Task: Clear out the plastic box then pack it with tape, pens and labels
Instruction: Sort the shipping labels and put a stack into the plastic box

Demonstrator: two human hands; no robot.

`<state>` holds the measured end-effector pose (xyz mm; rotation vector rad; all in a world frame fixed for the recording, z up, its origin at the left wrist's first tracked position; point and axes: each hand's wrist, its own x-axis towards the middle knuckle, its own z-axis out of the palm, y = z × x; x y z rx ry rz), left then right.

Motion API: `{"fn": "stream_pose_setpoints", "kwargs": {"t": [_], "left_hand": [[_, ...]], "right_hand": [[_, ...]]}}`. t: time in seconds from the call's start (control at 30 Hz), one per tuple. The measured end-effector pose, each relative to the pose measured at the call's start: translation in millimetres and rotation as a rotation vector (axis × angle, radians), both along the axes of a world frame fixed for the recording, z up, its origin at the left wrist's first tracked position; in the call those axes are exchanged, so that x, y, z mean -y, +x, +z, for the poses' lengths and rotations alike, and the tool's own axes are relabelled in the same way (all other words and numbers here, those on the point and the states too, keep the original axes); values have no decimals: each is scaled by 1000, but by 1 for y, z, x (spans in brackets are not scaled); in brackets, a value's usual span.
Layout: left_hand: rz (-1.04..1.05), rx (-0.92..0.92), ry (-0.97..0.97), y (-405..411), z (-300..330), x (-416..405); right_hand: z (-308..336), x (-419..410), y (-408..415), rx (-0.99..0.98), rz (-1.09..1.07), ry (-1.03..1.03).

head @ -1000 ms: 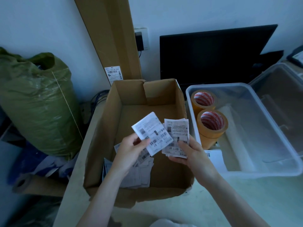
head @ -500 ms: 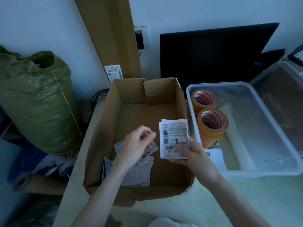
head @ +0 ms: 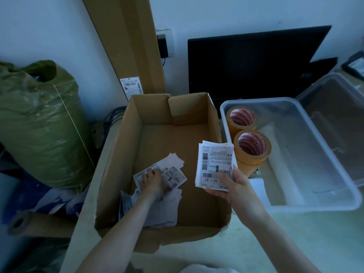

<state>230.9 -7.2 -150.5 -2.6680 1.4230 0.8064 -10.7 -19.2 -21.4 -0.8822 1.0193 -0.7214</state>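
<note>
Two bare forearms enter from the bottom of the frame, one at lower left and one at lower right. Neither shows a sleeve, watch, bracelet or ring in view. The left hand and the right hand wear no gloves. At the bottom edge, between the arms, a pale rounded patch of cloth shows, likely the person's clothing, though too little is visible to tell.
</note>
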Motion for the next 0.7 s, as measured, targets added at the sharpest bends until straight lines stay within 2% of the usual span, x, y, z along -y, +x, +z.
{"fn": "stream_pose_setpoints", "kwargs": {"t": [0.17,0.43,0.6,0.7], "left_hand": [[8,-60,-52,4,-1,1],[97,-262,-151,14,1,-7],[232,-434,-250,19,12,-5],[317,-534,-205,21,21,-8]], "right_hand": [[-1,0,1,1,-3,0],[1,0,2,-7,6,-2],[0,1,2,-6,6,4],[0,1,3,-14,3,6]]}}
